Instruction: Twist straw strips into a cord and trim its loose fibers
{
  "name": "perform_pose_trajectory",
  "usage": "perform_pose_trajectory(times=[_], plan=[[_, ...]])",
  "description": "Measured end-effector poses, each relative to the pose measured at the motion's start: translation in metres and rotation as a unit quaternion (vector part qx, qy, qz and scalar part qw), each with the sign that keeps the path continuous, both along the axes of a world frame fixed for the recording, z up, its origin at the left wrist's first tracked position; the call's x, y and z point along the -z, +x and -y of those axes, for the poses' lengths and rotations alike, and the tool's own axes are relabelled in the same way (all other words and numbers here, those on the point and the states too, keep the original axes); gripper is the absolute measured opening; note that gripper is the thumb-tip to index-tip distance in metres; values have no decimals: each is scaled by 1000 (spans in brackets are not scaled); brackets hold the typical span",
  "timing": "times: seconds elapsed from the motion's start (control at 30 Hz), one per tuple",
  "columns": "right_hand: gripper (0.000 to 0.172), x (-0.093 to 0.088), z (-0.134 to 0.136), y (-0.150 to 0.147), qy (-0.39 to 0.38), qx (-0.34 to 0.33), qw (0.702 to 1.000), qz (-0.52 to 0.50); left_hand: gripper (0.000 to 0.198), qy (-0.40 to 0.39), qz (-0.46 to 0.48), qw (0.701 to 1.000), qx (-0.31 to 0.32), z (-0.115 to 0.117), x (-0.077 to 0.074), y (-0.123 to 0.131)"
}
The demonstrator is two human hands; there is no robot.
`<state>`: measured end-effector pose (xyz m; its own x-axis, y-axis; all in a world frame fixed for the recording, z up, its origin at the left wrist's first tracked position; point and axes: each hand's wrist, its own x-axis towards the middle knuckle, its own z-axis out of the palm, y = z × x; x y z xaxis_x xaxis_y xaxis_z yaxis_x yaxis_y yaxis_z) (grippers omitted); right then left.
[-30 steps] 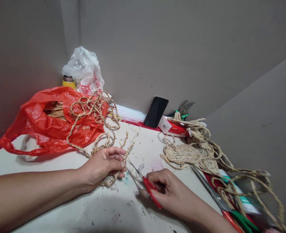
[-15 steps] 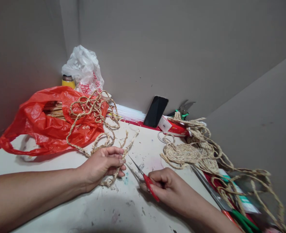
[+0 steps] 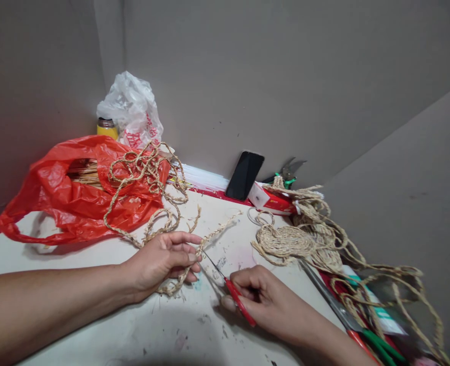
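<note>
Scissors [image 3: 240, 305] right up at the braided cord [image 3: 213, 234]
Cord near 7 o'clock from mid-view, free end toward 2; pinched between thumb and fingers of the half-curled left hand [image 3: 167, 260]; right hand [image 3: 261, 295] wrapped round the red handles, tips toward 11; can't tell if touching; probably best to grip firmly, keep fingertips off the blades, snip small
</note>
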<state>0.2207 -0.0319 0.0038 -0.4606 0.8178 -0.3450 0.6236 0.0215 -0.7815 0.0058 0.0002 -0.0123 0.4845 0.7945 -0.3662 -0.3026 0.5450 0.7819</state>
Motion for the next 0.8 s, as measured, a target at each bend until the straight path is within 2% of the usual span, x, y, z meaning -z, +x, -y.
perform_pose_trajectory(times=[0.37, 0.8], plan=[[41, 5, -1, 4, -16, 13, 1000, -15, 33, 14, -4, 1000, -23, 0, -2, 0], [34, 4, 0, 4, -20, -11, 1000, -2, 34, 34, -27, 998, -36, 2, -2, 1]])
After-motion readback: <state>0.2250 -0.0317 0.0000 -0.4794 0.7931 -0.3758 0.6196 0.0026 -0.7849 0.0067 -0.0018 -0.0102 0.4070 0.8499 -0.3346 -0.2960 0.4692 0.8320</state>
